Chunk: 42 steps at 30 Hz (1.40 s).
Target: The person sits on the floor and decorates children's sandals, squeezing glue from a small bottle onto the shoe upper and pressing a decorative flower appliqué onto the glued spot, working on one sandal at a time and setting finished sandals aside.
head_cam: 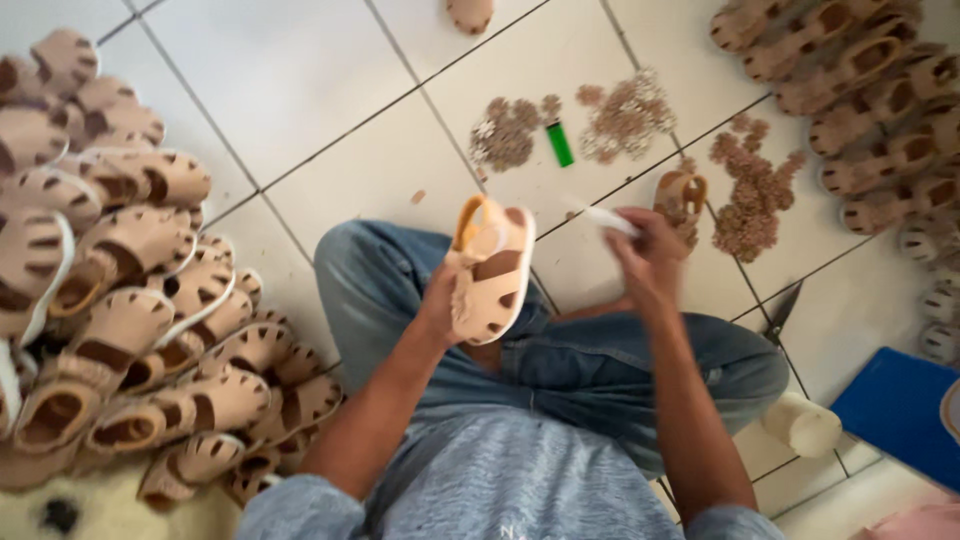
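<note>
The person sits cross-legged on a white tiled floor (300, 70) in blue jeans, and the left hand (440, 305) is closed around one small beige sandal (490, 268), holding it upright over the lap with its cut-out upper facing the camera. The right hand (650, 255) is curled around one thin white object (608, 218) that pokes out toward the sandal; motion blur makes it impossible to tell what that object is, or exactly how the fingers pinch it. One more sandal (682, 195) stands alone on the floor just beyond the right hand, partly hidden by it. Three loose heaps of small flower-shaped trims lie further out: one heap (505, 132) left of a single green lighter (560, 143), one paler heap (628, 115) right of it, and a darker heap (752, 195) nearer the right-hand sandals. The big pile of sandals at the left (130, 300) holds too many overlapping pairs to count and is cut off by the frame edge; the same goes for the pile at the upper right (860, 90). One pair of scissors (782, 312) shows only its blades beside the knee. One white cylinder (803, 425) lies by a blue board (900, 410), itself cropped at the right edge. A single sandal toe (470, 14) is cut off at the top.
</note>
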Motion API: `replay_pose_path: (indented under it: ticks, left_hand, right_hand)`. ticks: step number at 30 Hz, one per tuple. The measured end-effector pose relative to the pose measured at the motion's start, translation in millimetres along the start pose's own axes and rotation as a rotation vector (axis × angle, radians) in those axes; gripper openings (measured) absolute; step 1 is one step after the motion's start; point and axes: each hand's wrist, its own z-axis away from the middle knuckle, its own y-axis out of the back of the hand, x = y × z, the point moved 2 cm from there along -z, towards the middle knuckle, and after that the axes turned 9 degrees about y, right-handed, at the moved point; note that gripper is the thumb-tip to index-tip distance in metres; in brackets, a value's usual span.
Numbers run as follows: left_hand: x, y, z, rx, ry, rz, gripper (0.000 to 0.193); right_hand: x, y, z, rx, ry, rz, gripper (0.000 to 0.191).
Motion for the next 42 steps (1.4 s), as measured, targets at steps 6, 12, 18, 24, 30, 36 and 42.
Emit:
replay_pose_path:
  ticks: [6,12,18,24,30,36,42]
  left_hand:
    - [2.8,13.3,8.3,-0.003,-0.072,-0.023,0.066]
    - [5.9,37.0,6.1,0.069,-0.058,-0.026,0.058]
    - [8.1,24.8,8.2,0.169,-0.069,-0.097,0.050]
    - [12.3,0.0,3.1,0.171,-0.015,-0.074,0.043]
    - [15.3,-11.1,3.8,0.164,-0.029,-0.103,0.042]
    - [12.3,-5.9,0.2,0.168,-0.035,-0.114,0.039]
    - [-0.7,2.1,-5.0,0.195,0.035,-0.070,0.039]
  right_hand:
    - [64.3,-41.5,-37.9,0.005,-0.033,0.140,0.025]
    - [78.4,-61.5,-61.4,0.024,0.128,0.285,0.027]
    - [79.3,-63.4,-62.3,-0.054,0.191,0.459,0.027]
    - [89.8,-39.9,-82.9,0.163,-0.048,0.512,0.027]
    - [100.3,-39.4,-110.4,0.257,-0.120,0.601,0.028]
    - [93.1,-22.5,-97.8,0.216,-0.268,0.065,0.024]
    - [77.1,-5.5,-81.9,0.227,-0.334,0.220,0.024]
